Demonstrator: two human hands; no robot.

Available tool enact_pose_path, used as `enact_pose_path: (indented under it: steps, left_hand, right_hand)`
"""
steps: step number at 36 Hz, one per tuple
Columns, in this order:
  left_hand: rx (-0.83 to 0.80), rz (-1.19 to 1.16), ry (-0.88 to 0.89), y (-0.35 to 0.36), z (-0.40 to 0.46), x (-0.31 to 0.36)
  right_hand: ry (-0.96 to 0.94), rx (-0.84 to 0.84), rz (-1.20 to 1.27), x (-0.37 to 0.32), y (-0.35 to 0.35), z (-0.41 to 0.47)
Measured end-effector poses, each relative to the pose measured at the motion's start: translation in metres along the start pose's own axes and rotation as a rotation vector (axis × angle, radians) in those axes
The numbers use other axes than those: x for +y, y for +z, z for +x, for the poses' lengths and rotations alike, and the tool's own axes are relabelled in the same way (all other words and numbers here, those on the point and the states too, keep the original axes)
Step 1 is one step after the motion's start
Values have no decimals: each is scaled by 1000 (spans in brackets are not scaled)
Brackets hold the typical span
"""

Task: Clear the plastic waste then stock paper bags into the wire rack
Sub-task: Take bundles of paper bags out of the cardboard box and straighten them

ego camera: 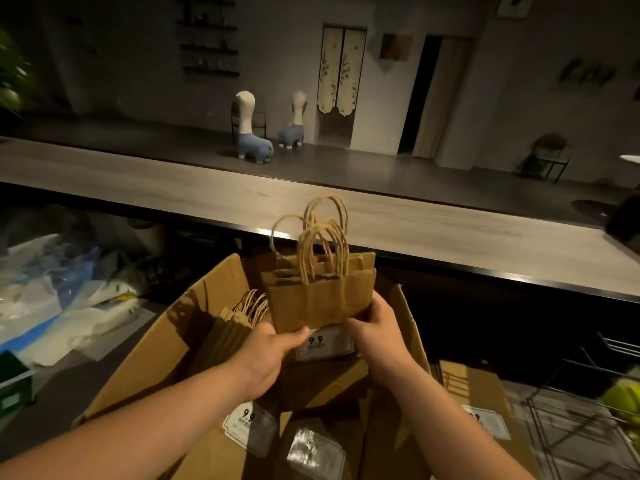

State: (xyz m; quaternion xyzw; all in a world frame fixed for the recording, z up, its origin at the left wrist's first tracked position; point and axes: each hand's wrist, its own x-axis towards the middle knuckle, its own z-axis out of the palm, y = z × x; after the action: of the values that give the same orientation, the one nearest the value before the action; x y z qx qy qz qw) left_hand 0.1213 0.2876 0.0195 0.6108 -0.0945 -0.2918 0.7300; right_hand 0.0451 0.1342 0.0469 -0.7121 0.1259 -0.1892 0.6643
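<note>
Nearest to me, both forearms reach forward over an open cardboard box (149,362). My left hand (266,355) grips the lower left corner of a bundle of paper bags (320,299), thumb laid across the front. My right hand (375,329) holds the lower right corner, fingers curled behind the bundle. The bags stand upright above the box, their twisted paper handles (325,244) pointing up. A white price label (323,346) reading 9.9 shows just under the bundle, between my hands.

Inside the box, to the left of the held bundle, I see more paper bags (242,317) packed with their handles up. Similar labels sit on flat packs at the bottom of the view. At the lower right stands the wire rack (575,410), with something yellow-green (623,398) blurred at its edge. To the left, plastic waste (52,289) lies heaped on a lower dark surface.

Beyond the box runs a long wooden tabletop (415,220). Farther off, two blue-and-white animal-shaped stools (254,133) stand on the dark floor near a doorway curtain (341,71).
</note>
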Motion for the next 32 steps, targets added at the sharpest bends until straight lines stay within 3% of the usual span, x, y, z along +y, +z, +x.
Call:
enact_pose_path:
  steps: [2,6,9,15,19,26,32]
  left_hand:
    - [-33,127,-59,3,-1,-12]
    - [-106,681,-130,0,-3,-31]
    - [-78,788,-141,3,2,-37]
    - [-24,680,-69,6,1,-28]
    - [29,795,195,12,-15,20]
    - [-89,217,360,65,-60,65]
    - [-46,145,386,136,-77,47]
  right_hand:
    - [73,40,-31,5,-3,-4]
    - [314,-40,-357,25,-19,-5]
    - [338,-70,-538,33,-31,-5]
    - [336,10,-475,20,-26,-6]
    - [213,49,-295,-13,-23,-11]
    - [-67,56,-127,-87,-53,-50]
    - [-60,149,-109,-89,-104,-82]
